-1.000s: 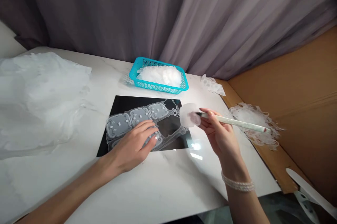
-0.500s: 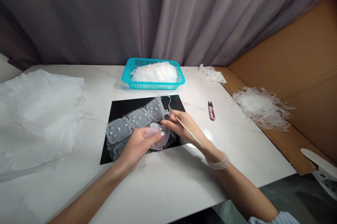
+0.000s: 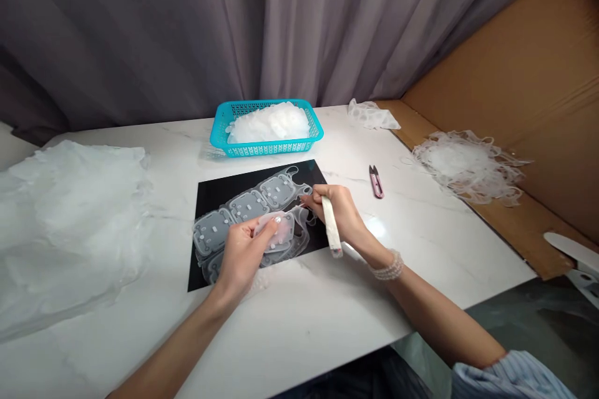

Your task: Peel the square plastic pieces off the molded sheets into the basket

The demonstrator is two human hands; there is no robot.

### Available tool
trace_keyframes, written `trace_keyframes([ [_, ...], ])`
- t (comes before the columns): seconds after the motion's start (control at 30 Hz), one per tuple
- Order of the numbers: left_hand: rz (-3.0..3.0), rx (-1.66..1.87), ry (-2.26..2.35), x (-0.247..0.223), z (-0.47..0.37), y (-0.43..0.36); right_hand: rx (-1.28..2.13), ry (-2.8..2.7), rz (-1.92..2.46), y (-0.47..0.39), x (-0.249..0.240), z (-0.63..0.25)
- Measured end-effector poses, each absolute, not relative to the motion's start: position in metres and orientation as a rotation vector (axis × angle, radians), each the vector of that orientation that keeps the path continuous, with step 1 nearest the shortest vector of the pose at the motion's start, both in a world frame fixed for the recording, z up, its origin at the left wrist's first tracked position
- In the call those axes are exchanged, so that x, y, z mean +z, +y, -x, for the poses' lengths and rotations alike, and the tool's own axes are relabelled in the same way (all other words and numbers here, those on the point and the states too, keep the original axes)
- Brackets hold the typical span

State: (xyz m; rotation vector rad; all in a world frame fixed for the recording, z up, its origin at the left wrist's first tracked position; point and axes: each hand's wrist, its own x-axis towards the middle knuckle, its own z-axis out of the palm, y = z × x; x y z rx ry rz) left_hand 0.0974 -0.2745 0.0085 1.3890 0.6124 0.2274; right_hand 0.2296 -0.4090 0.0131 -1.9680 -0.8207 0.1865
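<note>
On a black mat [image 3: 209, 194] lies a sheet of joined, translucent rubbery squares [image 3: 248, 205] with small raised studs. My left hand [image 3: 239, 255] is closed on one translucent square piece [image 3: 281, 227], pinched between thumb and fingers above the near part of the sheet. To its right, my right hand [image 3: 344, 211] is closed around a slim tool with a flat cream handle [image 3: 331, 227], which points back toward me. The tool's tip is near the piece's upper right edge, by thin loops of the same clear material; its exact shape is hard to make out.
Behind the mat stands a turquoise basket [image 3: 266, 150] heaped with white translucent pieces. Pink thread snips [image 3: 376, 183] lie at the right, near a pile of clear trimmings [image 3: 468, 165] and a small clear scrap [image 3: 372, 116]. A large stack of translucent sheets [image 3: 75, 218] covers the left.
My right hand has drawn back slightly from the held piece, and the tool has turned so its flat handle faces me. The left hand still grips the piece. The view has shifted a little.
</note>
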Motion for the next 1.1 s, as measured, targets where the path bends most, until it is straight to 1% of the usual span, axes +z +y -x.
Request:
trace_keyframes([
  [0.13,-1.321,0.244,0.611,0.009,-0.098,-0.276,0.262,-0.805,1.901,-0.407,0.014,-0.230],
  [0.33,-1.326,0.195,0.586,0.016,-0.098,-0.274,0.693,-0.682,1.565,-0.403,0.027,-0.220],
  [0.4,-1.311,0.164,0.587,0.019,-0.098,-0.272,0.772,-0.655,1.485,-0.404,0.029,-0.219],
  [0.57,-1.266,0.050,0.573,0.024,-0.099,-0.267,0.769,-0.669,1.391,-0.407,0.037,-0.216],
  [0.77,-1.204,-0.122,0.556,0.027,-0.100,-0.255,0.790,-0.730,1.406,-0.409,0.048,-0.212],
  [0.97,-1.204,-0.189,0.468,0.036,-0.097,-0.252,0.621,-0.843,1.512,-0.416,0.044,-0.210],
  [1.1,-1.141,-0.170,0.489,0.037,-0.097,-0.254,0.561,-0.882,1.538,-0.418,0.048,-0.202],
])
